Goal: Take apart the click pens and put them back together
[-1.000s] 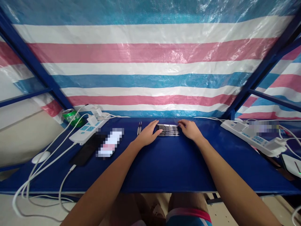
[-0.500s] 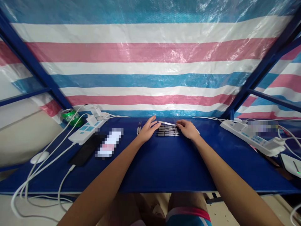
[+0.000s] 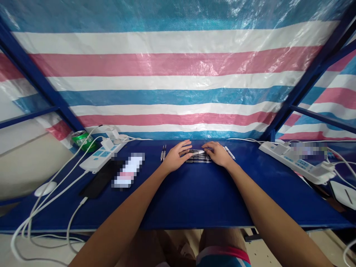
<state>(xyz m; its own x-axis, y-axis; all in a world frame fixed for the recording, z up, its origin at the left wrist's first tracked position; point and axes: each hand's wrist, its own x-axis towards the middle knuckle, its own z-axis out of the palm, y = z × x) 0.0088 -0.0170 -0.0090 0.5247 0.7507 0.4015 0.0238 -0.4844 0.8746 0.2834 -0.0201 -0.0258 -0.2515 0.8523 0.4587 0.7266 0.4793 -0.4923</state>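
Note:
In the head view a slim white pen (image 3: pixel 198 152) lies slantwise between my hands, above a row of dark, clear-barrelled pens (image 3: pixel 198 160). My left hand (image 3: pixel 176 156) has its thumb and fingers closed at the white pen's left end. My right hand (image 3: pixel 218 154) is curled at its other end, thumb and fingertips against it; the exact contact is partly hidden. Two thin pens (image 3: pixel 163 152) lie side by side to the left of my left hand. Another white pen (image 3: pixel 229 152) rests just right of my right hand.
On the left lie a dark phone (image 3: pixel 101 180), a lit, blurred phone (image 3: pixel 129 170), a power strip (image 3: pixel 102 154) with cables and a green can (image 3: pixel 83 141). A second power strip (image 3: pixel 297 161) is at right. A striped sheet (image 3: pixel 178 63) hangs behind the blue table (image 3: pixel 194 200).
The white pen has moved from behind the row of pens to over it. My right hand has shifted slightly left, uncovering the white pen beside it, and my left fingers have drawn closer together.

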